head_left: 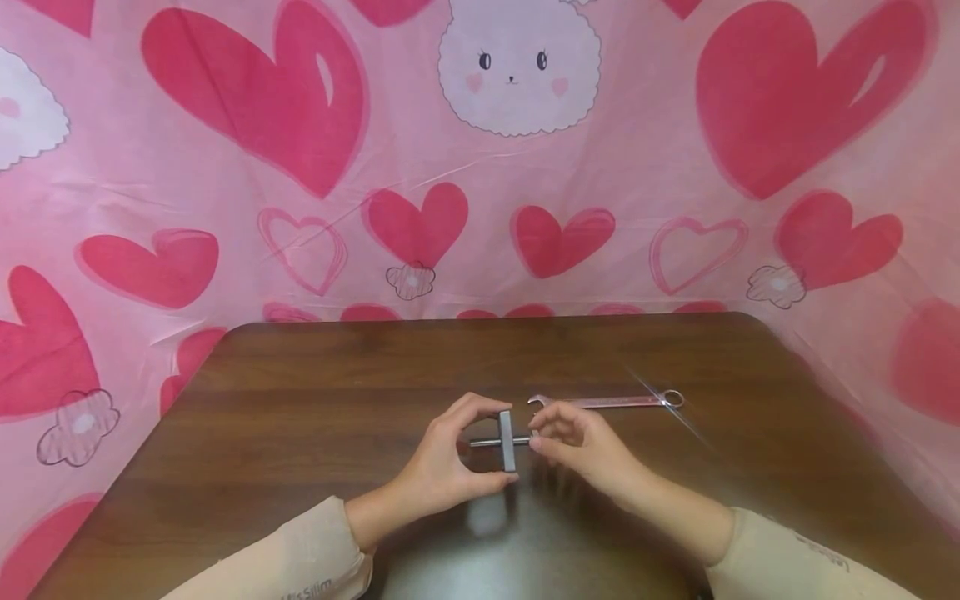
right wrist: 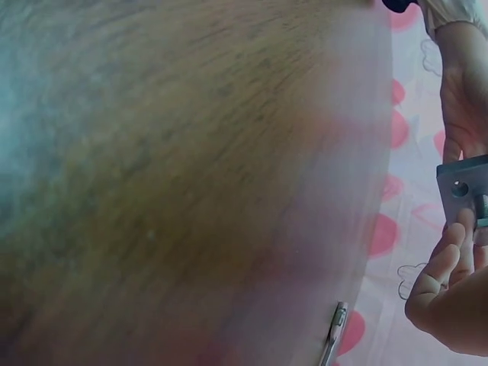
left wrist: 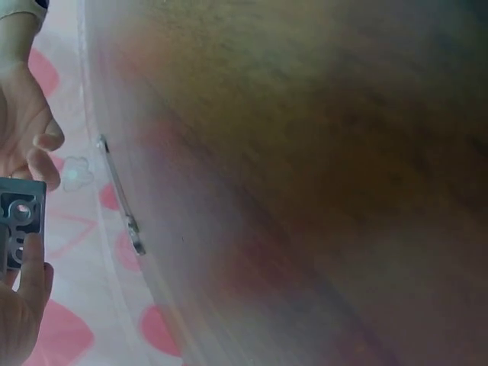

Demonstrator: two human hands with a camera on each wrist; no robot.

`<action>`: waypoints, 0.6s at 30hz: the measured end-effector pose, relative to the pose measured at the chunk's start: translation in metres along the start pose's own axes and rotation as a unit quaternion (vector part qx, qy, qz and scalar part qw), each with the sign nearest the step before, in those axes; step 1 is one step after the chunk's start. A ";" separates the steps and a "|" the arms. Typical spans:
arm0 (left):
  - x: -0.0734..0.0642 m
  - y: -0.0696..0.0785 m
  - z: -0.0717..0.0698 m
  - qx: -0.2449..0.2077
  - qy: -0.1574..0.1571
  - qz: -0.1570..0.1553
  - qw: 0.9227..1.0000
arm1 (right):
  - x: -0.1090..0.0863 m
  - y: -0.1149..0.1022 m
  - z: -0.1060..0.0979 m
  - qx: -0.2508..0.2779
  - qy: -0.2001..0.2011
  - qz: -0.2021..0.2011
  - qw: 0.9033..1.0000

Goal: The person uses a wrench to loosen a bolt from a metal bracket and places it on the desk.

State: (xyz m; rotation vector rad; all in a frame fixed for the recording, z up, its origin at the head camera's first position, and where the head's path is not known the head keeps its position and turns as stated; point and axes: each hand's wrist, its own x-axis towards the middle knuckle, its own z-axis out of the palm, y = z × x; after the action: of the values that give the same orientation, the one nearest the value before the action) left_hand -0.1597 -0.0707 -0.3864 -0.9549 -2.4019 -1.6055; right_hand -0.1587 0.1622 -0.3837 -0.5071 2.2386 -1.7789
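Observation:
My left hand (head_left: pixel 433 468) grips a small grey metal plate (head_left: pixel 507 442) by its upper and lower edges, thumb underneath, and holds it upright above the table. A bolt (head_left: pixel 483 442) runs through the plate and sticks out on both sides. With thumb and fingertips my right hand (head_left: pixel 592 450) pinches the bolt's right end, where the fingers partly hide it. Threads and a nut-like piece (right wrist: pixel 482 222) show beside the plate in the right wrist view. Cutouts and a round hole mark the face of the plate (left wrist: pixel 29 192) in the left wrist view.
A silver combination wrench (head_left: pixel 611 402) lies on the dark wooden table (head_left: pixel 337 358) behind my right hand, its open end to the left. Past the table's far edge hangs a pink cloth (head_left: pixel 480 167) printed with hearts.

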 end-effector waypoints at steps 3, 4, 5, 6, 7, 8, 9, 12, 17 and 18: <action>0.000 0.000 0.000 -0.001 -0.005 -0.001 1.000 | 0.000 0.000 0.000 0.002 -0.005 0.003 1.000; 0.000 0.000 0.000 -0.001 -0.006 0.000 1.000 | 0.000 0.000 0.000 0.004 -0.005 0.004 1.000; 0.000 0.000 0.000 -0.001 -0.007 0.002 1.000 | 0.000 0.000 0.000 0.004 -0.004 0.008 1.000; 0.000 -0.001 0.000 -0.001 -0.008 0.004 1.000 | 0.000 0.000 0.000 0.005 -0.002 0.012 1.000; 0.001 -0.001 0.000 -0.001 -0.009 0.005 1.000 | 0.000 0.000 0.000 0.004 0.001 0.015 1.000; 0.001 -0.001 0.000 0.001 -0.009 0.006 1.000 | 0.000 0.000 0.000 0.005 0.004 0.016 1.000; 0.001 -0.001 0.000 0.001 -0.010 0.006 1.000 | 0.000 0.000 0.001 0.006 0.006 0.015 1.000; 0.001 -0.002 0.000 0.003 -0.008 0.008 1.000 | -0.001 0.001 0.001 -0.004 0.015 -0.004 1.000; 0.000 -0.004 -0.001 0.002 -0.002 0.014 1.000 | -0.002 0.002 0.002 -0.020 0.014 -0.034 0.999; 0.000 -0.004 -0.001 0.001 -0.003 0.014 1.000 | -0.003 0.002 0.002 -0.019 0.010 -0.035 0.999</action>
State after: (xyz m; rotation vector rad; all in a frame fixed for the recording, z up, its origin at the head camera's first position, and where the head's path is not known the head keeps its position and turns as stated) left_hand -0.1623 -0.0723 -0.3894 -0.9898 -2.3828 -1.5932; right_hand -0.1559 0.1619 -0.3862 -0.5847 2.2993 -1.7866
